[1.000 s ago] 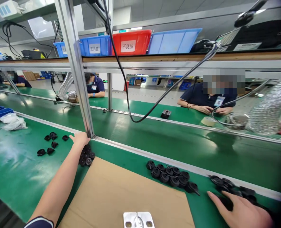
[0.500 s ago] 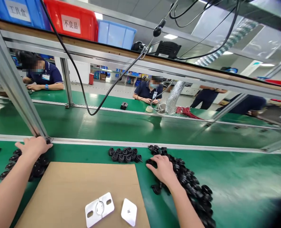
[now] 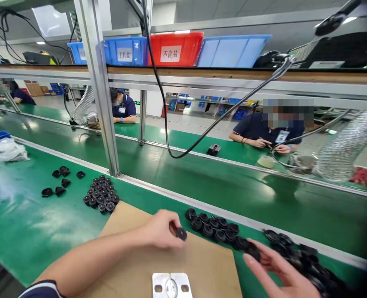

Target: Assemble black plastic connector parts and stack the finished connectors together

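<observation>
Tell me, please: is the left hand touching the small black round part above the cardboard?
Touching. The head view shows the left hand pinching the small black round part between its fingertips.

1 head-worn view looks forward and down, close over the green bench.

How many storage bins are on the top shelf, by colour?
Blue bins: 3 (one partly hidden behind the aluminium post)
Red bin: 1
Total: 4
</observation>
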Action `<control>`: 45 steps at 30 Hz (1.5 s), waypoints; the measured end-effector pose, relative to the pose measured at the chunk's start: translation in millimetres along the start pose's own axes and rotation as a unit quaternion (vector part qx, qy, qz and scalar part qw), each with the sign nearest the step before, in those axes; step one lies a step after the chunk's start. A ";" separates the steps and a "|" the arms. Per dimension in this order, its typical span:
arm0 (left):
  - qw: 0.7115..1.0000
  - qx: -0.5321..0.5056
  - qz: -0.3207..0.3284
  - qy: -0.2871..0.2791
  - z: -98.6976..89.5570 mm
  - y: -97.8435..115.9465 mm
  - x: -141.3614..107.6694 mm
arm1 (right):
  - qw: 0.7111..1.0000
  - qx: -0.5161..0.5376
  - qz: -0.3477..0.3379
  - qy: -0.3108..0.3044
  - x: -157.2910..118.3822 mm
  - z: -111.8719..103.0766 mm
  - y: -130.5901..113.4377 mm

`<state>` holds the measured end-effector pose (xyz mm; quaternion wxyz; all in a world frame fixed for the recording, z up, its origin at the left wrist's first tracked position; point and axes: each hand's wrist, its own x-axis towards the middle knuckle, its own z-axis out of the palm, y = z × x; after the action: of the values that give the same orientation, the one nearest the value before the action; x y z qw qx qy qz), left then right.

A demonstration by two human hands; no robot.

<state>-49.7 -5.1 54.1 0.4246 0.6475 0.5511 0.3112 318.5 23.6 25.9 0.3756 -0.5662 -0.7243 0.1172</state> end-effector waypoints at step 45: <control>0.952 -0.269 0.136 -0.055 69.9 -22.7 -19.7 | 0.967 0.065 -0.191 -0.158 -45.4 31.9 -85.4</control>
<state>-2.9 -38.2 3.9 0.5662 0.5944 0.3294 0.4665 237.9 -37.8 36.0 0.3084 -0.3662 -0.8597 0.1782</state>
